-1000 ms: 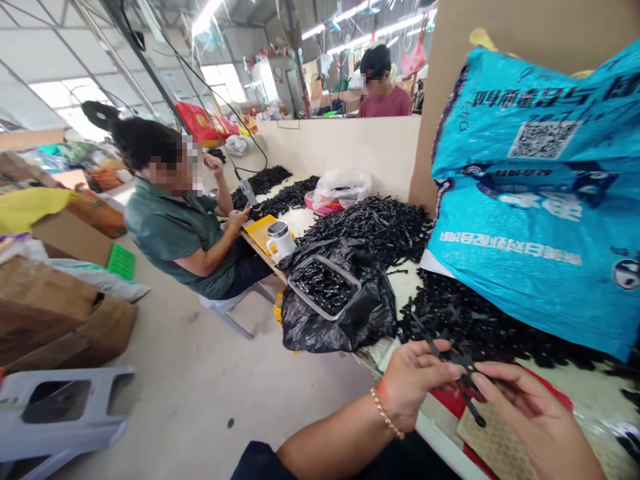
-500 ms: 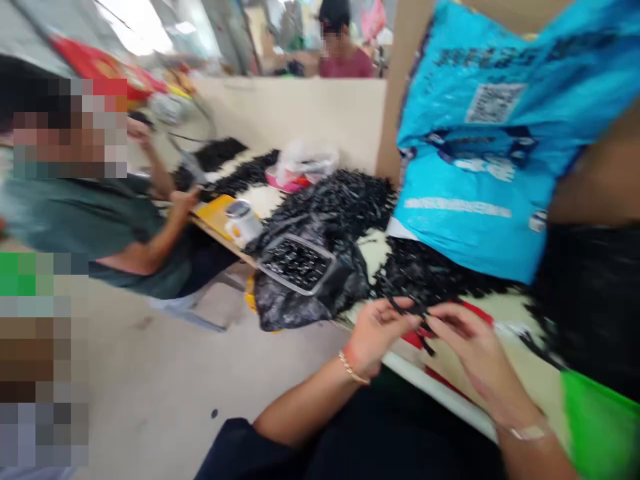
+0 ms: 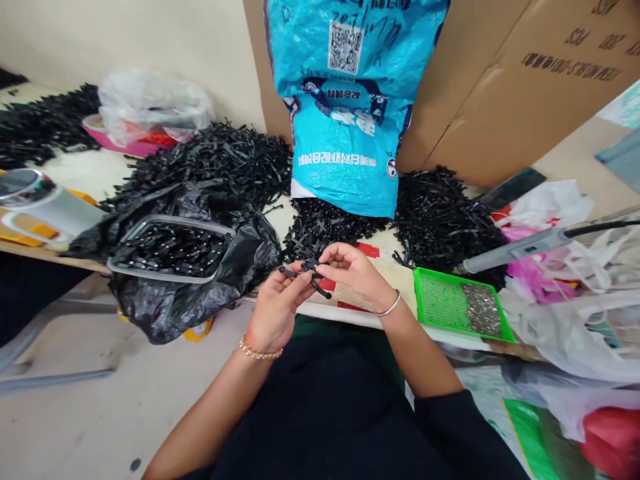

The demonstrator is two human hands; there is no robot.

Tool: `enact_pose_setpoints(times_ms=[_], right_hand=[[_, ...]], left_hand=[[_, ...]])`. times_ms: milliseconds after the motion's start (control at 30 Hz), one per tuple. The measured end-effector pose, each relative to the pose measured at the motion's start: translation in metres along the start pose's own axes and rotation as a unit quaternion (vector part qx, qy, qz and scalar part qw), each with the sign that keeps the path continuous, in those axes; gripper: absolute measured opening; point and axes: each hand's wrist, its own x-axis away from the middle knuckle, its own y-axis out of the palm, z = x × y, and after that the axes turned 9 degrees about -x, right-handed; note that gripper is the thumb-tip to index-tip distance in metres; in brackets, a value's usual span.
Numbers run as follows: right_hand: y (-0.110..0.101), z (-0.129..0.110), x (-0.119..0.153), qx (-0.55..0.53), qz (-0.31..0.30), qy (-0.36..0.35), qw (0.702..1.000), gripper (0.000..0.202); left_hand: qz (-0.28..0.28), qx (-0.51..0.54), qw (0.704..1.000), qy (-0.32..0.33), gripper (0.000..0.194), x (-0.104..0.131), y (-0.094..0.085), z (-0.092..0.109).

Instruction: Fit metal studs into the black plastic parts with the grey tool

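Black strip pieces [image 3: 324, 291] with round ends are held between my two hands over the front edge of the table. My left hand [image 3: 277, 303] pinches them from the left side. From the right, my right hand [image 3: 353, 273] has its thumb and fingertips closed on the same pieces. Behind my hands, a pile of black strips [image 3: 320, 233] lies under a blue printed bag [image 3: 345, 153]. A clear container [image 3: 165, 277] of black pieces sits on a black plastic bag [image 3: 255, 243] to the left.
A green tray [image 3: 417, 300] with small metal parts is right of my right hand. Beyond it are a grey handheld tool [image 3: 520, 250] with a cable and plastic bags [image 3: 550, 327]. At the left stand a white mug [image 3: 60, 210] and a pink basin [image 3: 113, 140]. Cardboard [image 3: 480, 87] rises behind.
The view has swung right and down, so the people at the left and back are out of sight and the green tray shows. Both hands still hold black strips.
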Motion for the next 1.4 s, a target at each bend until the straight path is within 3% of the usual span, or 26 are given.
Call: enact_pose_setpoints(times_ms=[300,600,867,1067,1233,1400], right_hand=[[0.005,-0.002,-0.003,-0.047,-0.033,0.017,0.998,0.03],[0.007,0.008,0.003,-0.123,-0.033,0.045,0.991,0.038],[0.02,0.021,0.019,-0.07,0.026,-0.012,0.997,0.032],[0.029,0.009,0.046,0.06,0.048,-0.068,0.995,0.031],[0.018,0.025,0.044,0.115,0.108,-0.106,0.982,0.034],[0.021,0.029,0.046,0.1,0.1,-0.111,0.984,0.036]], left_hand=[[0.018,0.058,0.998,-0.033,0.035,0.008,-0.002,-0.004],[0.052,0.079,0.995,-0.008,0.032,0.016,0.0,-0.012],[0.058,0.093,0.994,-0.003,0.021,0.018,-0.005,-0.018],[0.003,0.135,0.99,-0.037,0.008,0.034,-0.002,-0.017],[-0.017,0.153,0.987,-0.051,0.017,0.031,-0.001,-0.017],[-0.007,0.167,0.986,-0.011,0.029,0.036,0.0,-0.018]])
